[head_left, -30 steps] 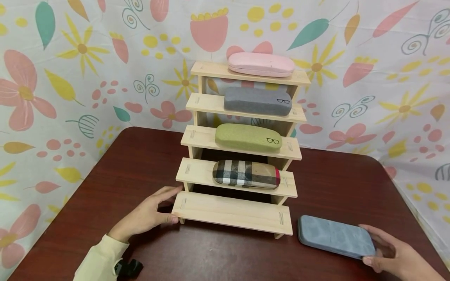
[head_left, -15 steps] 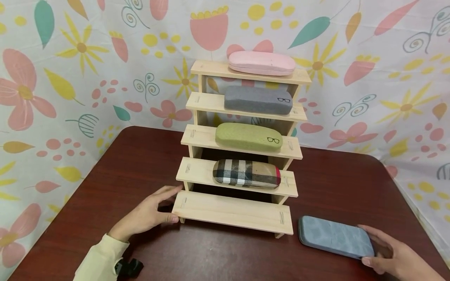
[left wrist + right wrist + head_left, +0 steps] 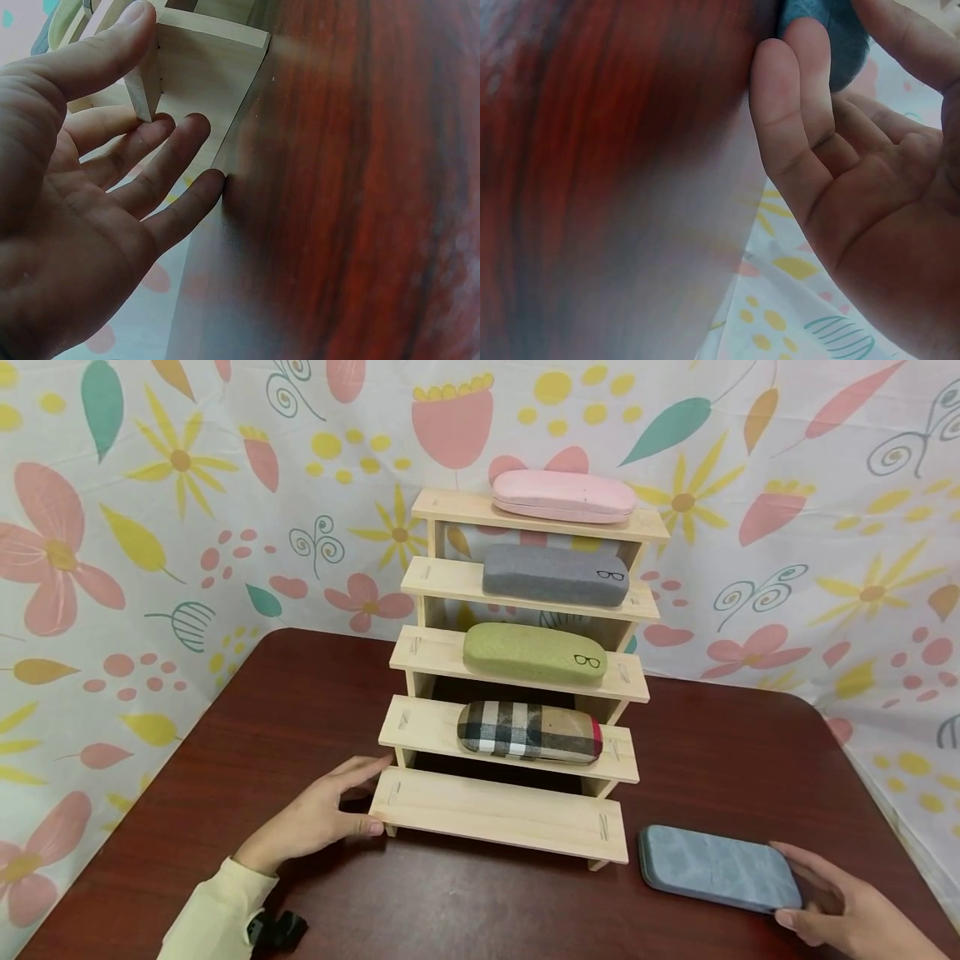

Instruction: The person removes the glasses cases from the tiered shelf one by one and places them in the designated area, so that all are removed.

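A stepped wooden display rack [image 3: 498, 814] stands mid-table. My left hand [image 3: 322, 814] grips the left end of its lowest step, thumb at the front corner and fingers at the side; the left wrist view shows the thumb [image 3: 112, 52] over the board's edge. At the right lies a blue glasses case [image 3: 716, 868], flat on the table. My right hand [image 3: 832, 902] holds this case by its right end, between thumb and fingers. In the right wrist view the fingers [image 3: 780, 97] reach along the case [image 3: 847, 45], mostly cut off by the frame's top.
On the upper steps lie a pink glasses case [image 3: 562, 496], a grey one [image 3: 555, 575], a green one [image 3: 534, 653] and a plaid one [image 3: 528, 732]. The lowest step is bare. The dark wood table [image 3: 450, 910] meets a flowered cloth [image 3: 247, 527] behind. A black strap [image 3: 277, 931] is at the left wrist.
Both hands keep their holds on the rack and the blue case. The whole head view shifts very slightly; nothing else visibly moves.
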Demonstrator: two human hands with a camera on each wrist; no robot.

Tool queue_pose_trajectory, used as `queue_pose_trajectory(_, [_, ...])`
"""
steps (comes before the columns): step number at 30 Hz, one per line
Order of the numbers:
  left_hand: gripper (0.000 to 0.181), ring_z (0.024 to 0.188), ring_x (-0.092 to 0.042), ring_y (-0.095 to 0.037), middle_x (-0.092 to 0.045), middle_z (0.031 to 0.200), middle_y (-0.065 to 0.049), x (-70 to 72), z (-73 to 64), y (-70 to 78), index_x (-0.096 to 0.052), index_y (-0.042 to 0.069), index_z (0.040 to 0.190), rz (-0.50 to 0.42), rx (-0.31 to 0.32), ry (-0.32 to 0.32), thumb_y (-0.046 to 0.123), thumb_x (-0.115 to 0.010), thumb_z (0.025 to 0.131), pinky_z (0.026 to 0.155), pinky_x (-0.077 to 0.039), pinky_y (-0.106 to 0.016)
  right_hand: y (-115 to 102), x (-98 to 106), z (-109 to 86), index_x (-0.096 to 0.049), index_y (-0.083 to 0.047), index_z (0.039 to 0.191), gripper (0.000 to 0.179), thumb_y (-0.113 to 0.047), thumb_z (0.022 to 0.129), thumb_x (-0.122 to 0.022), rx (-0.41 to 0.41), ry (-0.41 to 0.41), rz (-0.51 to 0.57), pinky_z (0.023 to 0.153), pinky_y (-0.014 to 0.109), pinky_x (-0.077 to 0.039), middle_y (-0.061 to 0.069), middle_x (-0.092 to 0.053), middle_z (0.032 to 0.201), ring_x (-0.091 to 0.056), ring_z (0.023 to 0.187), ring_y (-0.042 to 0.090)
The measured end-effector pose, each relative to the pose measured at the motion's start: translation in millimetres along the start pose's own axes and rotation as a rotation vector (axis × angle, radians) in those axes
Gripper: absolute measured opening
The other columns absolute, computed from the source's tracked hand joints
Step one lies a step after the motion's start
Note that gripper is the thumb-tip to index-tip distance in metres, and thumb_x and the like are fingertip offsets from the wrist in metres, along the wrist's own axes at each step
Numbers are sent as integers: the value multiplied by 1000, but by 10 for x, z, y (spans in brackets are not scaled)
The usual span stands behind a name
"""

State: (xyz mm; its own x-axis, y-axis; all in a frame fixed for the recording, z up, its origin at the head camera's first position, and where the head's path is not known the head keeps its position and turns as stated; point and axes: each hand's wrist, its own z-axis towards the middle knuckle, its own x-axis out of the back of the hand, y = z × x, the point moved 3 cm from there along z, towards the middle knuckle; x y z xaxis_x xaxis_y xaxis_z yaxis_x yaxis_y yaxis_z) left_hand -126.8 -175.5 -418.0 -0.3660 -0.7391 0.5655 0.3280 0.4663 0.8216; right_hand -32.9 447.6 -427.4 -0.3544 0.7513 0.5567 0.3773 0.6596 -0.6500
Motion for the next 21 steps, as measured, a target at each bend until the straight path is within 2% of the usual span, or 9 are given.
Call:
queue_pose_trajectory(5, [83,131,-46,-28,-49,144,-2,-4,2,-1,-45,10,153,10,2,-2,30,-85,83,101,-39,-53,51,1,12,-5,7,158,100,-33,95,-71,-19,7,20,60,39,-48,43,-22,148,-56,69,26])
queue_pose_trajectory(8, [83,131,-46,-27,-50,144,-3,-2,12,3,-46,10,153,11,-6,0,29,-85,83,101,-39,-52,65,-2,23,-2,5,159,103,-35,94,-72,-50,-7,36,66,40,-53,45,-12,150,-64,80,27])
queue_pose_trajectory(9, [83,131,-47,-27,-50,144,-3,-2,15,3,-46,10,153,10,-7,-1,29,-85,83,101,-39,-52,49,-3,20,-1,4,159,104,-37,94,-72,-64,-3,19,67,40,-53,45,-17,149,-65,81,28])
queue_pose_trajectory(11, [83,131,-47,-27,-50,144,-3,-1,18,5,-46,10,153,11,-8,-1,30,-85,83,102,-39,-53,-25,5,1,1,4,159,106,-40,94,-71,-84,3,-58,66,41,-53,40,-42,136,-66,83,27])
queue_pose_trajectory(12, [83,131,-47,-27,-50,145,-3,-1,17,6,-45,10,153,9,-5,-3,30,-85,83,102,-39,-53,-90,12,-17,2,3,158,107,-42,94,-71,-90,10,-105,65,41,-52,35,-53,126,-67,82,28])
queue_pose_trajectory(14, [83,132,-47,-29,-49,145,-3,-1,14,8,-45,11,153,11,7,-9,31,-84,83,101,-39,-54,-255,34,-64,2,2,159,108,-48,94,-69,-89,41,-220,61,40,-47,17,-67,97,-64,74,25])
queue_pose_trajectory(16, [84,133,-46,-29,-48,146,-3,0,8,9,-44,12,154,20,21,-10,32,-84,83,101,-39,-54,-462,53,-122,2,0,160,106,-51,95,-65,-53,96,-319,58,39,-42,2,-64,75,-60,65,23])
queue_pose_trajectory(18, [85,133,-45,-28,-47,146,-2,-1,5,9,-44,13,154,26,38,-10,33,-84,83,101,-40,-53,-693,61,-178,-4,-4,162,102,-53,95,-64,9,183,-371,55,37,-39,2,-62,70,-56,60,22])
queue_pose_trajectory(21, [85,133,-45,-27,-47,147,-2,-5,3,4,-44,15,154,31,40,-5,34,-85,82,100,-41,-51,-1061,32,-252,-26,-14,161,84,-45,96,-68,199,363,-379,52,33,-35,0,-60,67,-51,55,18])
